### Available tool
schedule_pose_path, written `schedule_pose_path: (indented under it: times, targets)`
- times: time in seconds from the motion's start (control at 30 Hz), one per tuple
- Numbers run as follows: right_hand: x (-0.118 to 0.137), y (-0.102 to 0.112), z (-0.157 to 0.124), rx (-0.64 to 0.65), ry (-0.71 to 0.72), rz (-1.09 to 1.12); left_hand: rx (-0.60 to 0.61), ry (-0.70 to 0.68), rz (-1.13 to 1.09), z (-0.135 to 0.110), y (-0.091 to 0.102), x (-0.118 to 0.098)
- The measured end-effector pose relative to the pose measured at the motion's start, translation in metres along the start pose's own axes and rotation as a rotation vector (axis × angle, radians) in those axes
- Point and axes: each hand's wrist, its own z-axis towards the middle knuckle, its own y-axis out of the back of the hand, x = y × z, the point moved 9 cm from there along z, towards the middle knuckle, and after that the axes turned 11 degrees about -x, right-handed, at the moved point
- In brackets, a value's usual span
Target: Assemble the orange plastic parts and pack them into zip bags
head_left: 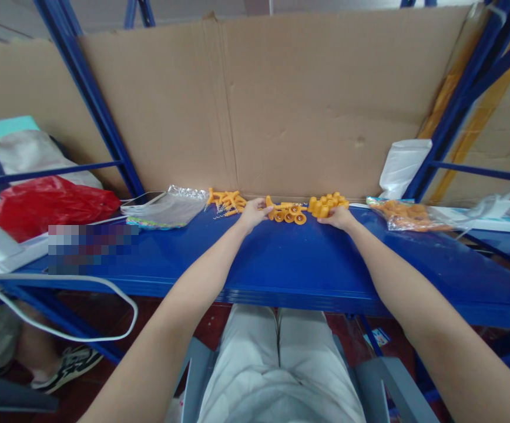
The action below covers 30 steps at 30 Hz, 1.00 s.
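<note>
left hand [251,216], 12 o'clock, pinches orange handle [269,202] beside orange bell-shaped cups [289,216]; right hand [339,218], 1 o'clock, at orange cylinders [324,207], grip can't tell; light touch best, avoids toppling.

L end: red bag [52,202] nr blue post [91,100]. Cardbd panel [299,100] at rear. Wht pouch [405,167] tilted nr R post [463,97]. Wht cable [61,277] looped, L.

Left hand [253,215] partly hides orange piece [269,202]; pixelated patch [91,249] unreadable.
</note>
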Motion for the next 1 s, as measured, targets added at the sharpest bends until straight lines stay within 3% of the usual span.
schedule_pose_path:
  times: [0.2, 0.43, 0.63, 1.0]
  targets:
    - [0.005, 0.000, -0.001, 0.012, 0.048, -0.015, 0.039, -0.007, 0.018, -0.001, -0.003, 0.003]
    - [0.039, 0.016, -0.012, -0.034, 0.194, -0.219, 0.088, -0.030, 0.043, 0.001, -0.007, 0.007]
    - [0.062, 0.020, -0.022, -0.030, 0.263, -0.264, 0.097, -0.026, 0.055, 0.000, -0.007, 0.007]
    - [0.072, 0.022, -0.025, -0.042, 0.308, -0.224, 0.057, -0.021, 0.077, 0.001, -0.002, 0.006]
